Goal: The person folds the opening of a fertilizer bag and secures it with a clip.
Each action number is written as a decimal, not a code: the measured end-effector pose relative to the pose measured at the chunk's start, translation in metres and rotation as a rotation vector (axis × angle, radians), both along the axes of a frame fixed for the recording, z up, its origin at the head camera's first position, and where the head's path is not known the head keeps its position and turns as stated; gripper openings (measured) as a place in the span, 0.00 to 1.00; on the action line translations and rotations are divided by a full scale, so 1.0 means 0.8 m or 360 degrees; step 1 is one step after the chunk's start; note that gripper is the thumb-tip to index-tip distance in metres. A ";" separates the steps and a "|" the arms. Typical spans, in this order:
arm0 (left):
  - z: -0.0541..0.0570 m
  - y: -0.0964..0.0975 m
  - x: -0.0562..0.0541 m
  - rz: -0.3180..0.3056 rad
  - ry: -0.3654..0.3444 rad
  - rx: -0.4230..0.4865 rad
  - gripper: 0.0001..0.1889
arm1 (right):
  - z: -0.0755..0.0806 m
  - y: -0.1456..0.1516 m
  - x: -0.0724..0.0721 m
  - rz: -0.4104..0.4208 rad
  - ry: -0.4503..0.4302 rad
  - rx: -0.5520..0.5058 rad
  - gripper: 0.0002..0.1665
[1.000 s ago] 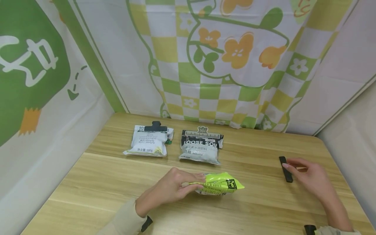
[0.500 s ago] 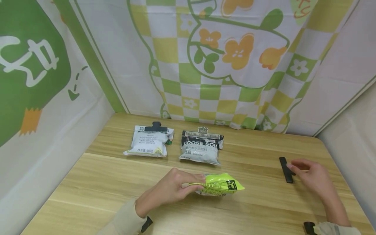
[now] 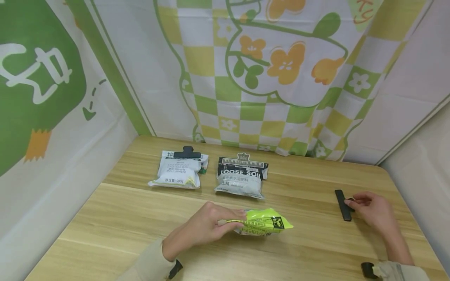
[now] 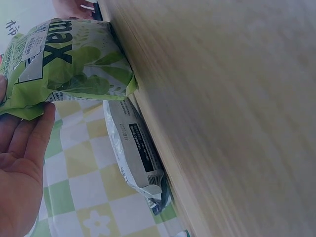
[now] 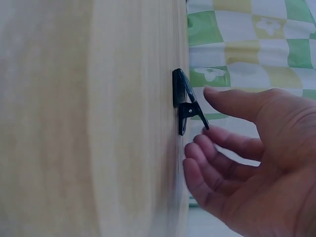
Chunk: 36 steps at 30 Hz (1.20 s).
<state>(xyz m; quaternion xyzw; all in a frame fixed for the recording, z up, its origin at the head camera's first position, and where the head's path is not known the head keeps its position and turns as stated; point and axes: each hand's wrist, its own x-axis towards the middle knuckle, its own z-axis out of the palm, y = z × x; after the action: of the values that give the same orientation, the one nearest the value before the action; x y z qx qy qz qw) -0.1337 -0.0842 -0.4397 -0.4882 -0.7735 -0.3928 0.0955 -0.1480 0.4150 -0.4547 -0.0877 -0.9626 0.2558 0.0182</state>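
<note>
My left hand (image 3: 211, 220) pinches the top edge of a lime-green plastic bag (image 3: 261, 219) between thumb and fingers. In the left wrist view the plump green bag (image 4: 79, 64) shows "max" lettering, its lower end close over the wood. At the right of the table lies a black bag clip (image 3: 343, 205) with a long bar. My right hand (image 3: 376, 212) is at the clip's handle. From the right wrist, the clip (image 5: 190, 101) stands with its lever raised; the index fingertip is right at the lever's end, and the thumb is apart from it.
Behind the green bag lie two more bags: a white one (image 3: 177, 171) closed with a black clip (image 3: 187, 152), and a black-and-grey "LOOSE SOIL" one (image 3: 240, 183) with a crown-topped clip (image 3: 243, 159). A patterned cloth (image 3: 246, 113) hangs at the table's (image 3: 140, 226) back edge.
My right hand has shifted from the clip's long bar to its handle, with the fingers drawn back. The left hand and the green bag have stayed nearly still.
</note>
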 end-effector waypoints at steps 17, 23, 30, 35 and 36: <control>0.001 0.001 -0.001 -0.0007 -0.0027 0.0005 0.06 | 0.011 0.007 -0.017 0.0056 -0.0402 0.0023 0.46; 0.003 -0.001 0.000 -0.0007 -0.0012 0.0005 0.07 | 0.011 0.003 -0.018 0.0053 -0.0412 -0.0008 0.46; 0.003 -0.001 0.000 -0.0007 -0.0025 0.0009 0.06 | 0.011 0.003 -0.013 0.0013 -0.0420 -0.0050 0.48; 0.002 -0.001 0.000 -0.0021 -0.0012 0.0008 0.07 | 0.015 -0.002 -0.010 -0.0024 -0.0418 -0.0143 0.45; 0.002 -0.001 0.000 -0.0022 -0.0008 0.0008 0.07 | 0.016 -0.004 -0.010 -0.0029 -0.0414 -0.0175 0.44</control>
<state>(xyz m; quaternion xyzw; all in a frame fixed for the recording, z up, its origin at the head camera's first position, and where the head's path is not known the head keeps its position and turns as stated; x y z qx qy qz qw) -0.1339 -0.0847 -0.4381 -0.4923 -0.7693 -0.3967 0.0921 -0.1560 0.4120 -0.4421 -0.1297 -0.9405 0.2943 -0.1094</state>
